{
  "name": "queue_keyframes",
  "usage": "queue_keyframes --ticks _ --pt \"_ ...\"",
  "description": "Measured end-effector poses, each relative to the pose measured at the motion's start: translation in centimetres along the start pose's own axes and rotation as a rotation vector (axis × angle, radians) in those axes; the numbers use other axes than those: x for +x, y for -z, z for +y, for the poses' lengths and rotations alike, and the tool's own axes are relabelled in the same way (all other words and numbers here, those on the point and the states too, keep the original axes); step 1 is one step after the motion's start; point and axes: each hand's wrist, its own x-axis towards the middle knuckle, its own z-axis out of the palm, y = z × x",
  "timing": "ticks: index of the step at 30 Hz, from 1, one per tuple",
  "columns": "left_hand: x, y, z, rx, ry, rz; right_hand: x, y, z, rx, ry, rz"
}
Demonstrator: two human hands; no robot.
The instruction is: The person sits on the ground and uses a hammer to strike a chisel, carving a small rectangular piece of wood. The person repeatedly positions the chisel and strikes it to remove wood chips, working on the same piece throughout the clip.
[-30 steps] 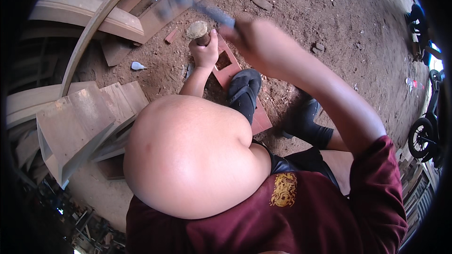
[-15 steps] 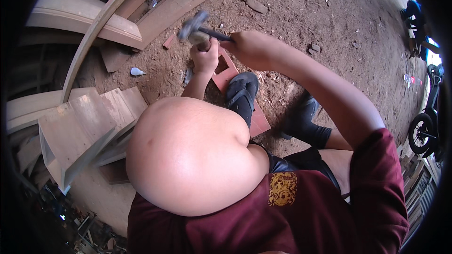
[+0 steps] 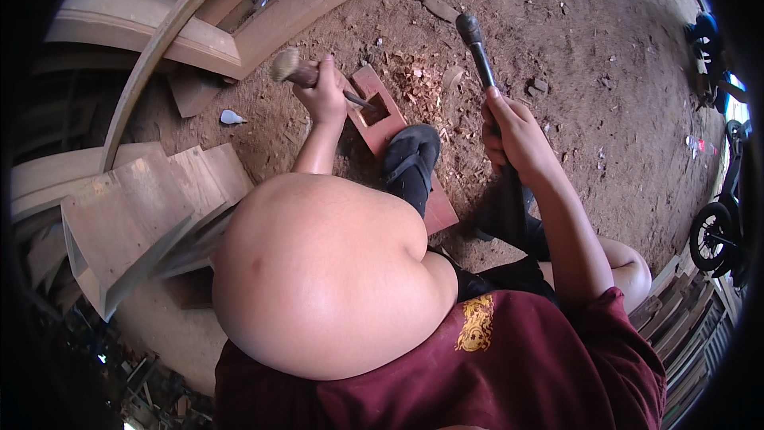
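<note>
My left hand (image 3: pixel 322 99) is wrapped round the wooden handle of a chisel (image 3: pixel 298 72), whose metal blade angles into a rectangular hole in a reddish wooden board (image 3: pixel 442 207). My right hand (image 3: pixel 509 131) grips the dark shaft of a hammer (image 3: pixel 477 48), held nearly upright with its rounded grip end upward; the lower end is blurred and dark against my leg. A foot in a black sandal and sock (image 3: pixel 410 159) rests on the board. Reddish wood shavings (image 3: pixel 422 80) lie beside the board.
Curved wooden frames (image 3: pixel 167 28) and stepped plywood pieces (image 3: pixel 131 207) crowd the left. A small white bottle (image 3: pixel 231 116) lies on the dirt. A two-wheeled vehicle (image 3: pixel 708 235) stands at the far right, near stacked boards (image 3: pixel 684 318). Scraps dot the ground.
The hammer has come away from the chisel, swinging right and turning upright. My left hand has moved left and tilted the chisel handle over, exposing its blade in the hole.
</note>
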Motion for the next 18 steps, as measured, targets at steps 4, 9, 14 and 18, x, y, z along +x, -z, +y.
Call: queue_keyframes --ticks 4,9,14,18 --pt "-0.7 0.0 -0.2 0.189 -0.115 -0.100 -0.6 1.0 0.9 0.012 0.089 -0.101" --pt "-0.7 1.0 -1.8 0.411 -0.174 -0.157 -2.1 -0.2 -1.5 -0.149 0.148 -0.079" --pt "-0.5 0.9 -2.5 0.373 -0.195 -0.191 -2.7 -1.1 -3.1 -0.176 0.206 -0.114" --pt "0.0 0.4 -2.6 0.423 -0.158 -0.192 -2.8 -1.9 -4.5 -0.312 0.320 -0.124"
